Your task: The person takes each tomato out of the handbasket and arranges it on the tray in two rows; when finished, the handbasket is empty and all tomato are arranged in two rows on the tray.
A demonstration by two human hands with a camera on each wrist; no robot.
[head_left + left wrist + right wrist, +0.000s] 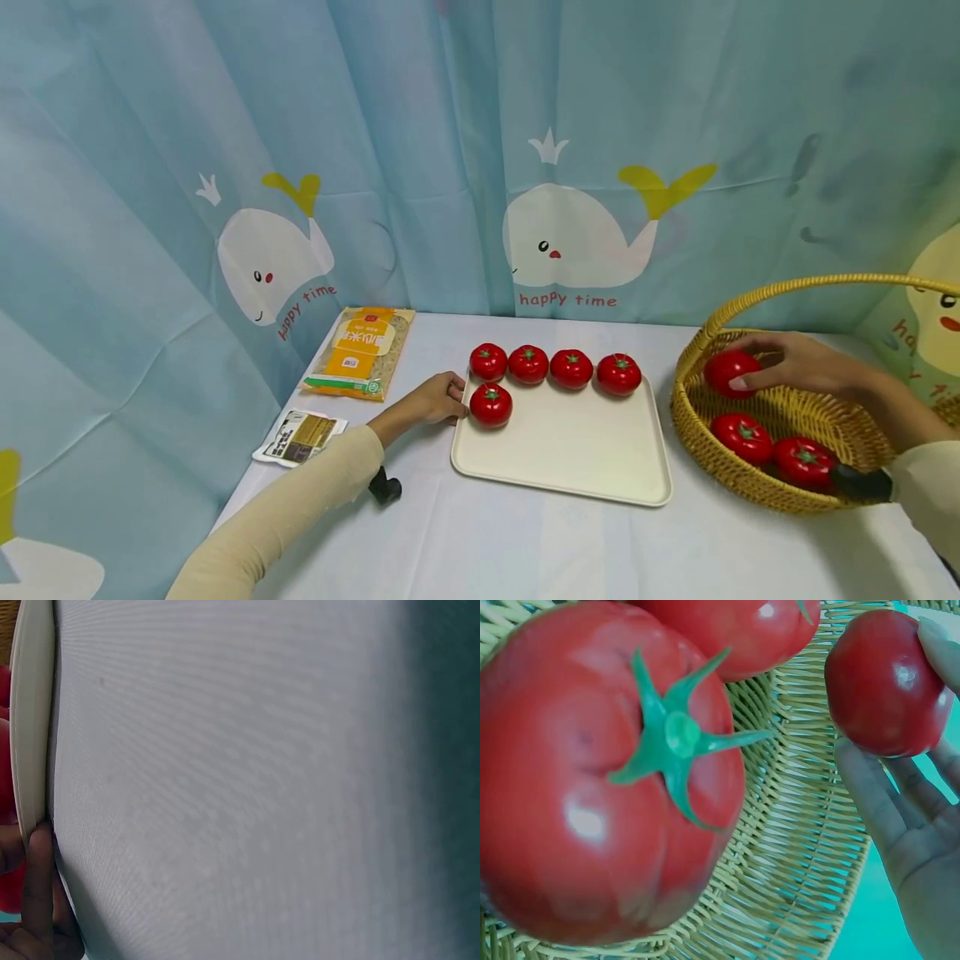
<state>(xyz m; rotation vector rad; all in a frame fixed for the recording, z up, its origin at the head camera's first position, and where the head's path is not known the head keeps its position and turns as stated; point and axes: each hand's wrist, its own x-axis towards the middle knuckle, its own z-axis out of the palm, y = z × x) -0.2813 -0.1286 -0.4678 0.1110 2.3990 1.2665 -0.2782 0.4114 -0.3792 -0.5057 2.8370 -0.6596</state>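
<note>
My left hand (433, 398) grips the left rim of a cream tray (570, 450), with thumb and fingers at its edge in the left wrist view. On the tray, a row of red tomatoes (528, 365) lines the back edge, and one more tomato (491, 406) sits in front of the row at the left. Over the left side of a wicker basket (693, 433), my right hand (795, 364) holds a tomato (885, 682) between thumb and fingers. Two other tomatoes (741, 438) (592, 780) lie in the basket below that hand.
A yellow-orange food packet (358, 353) lies at the back left of the white table (480, 542). Nearer is a smaller white and brown packet (300, 437). The basket's tall handle (825, 279) arches above its rim. Blue whale-print curtain (420, 167) hangs close behind the table.
</note>
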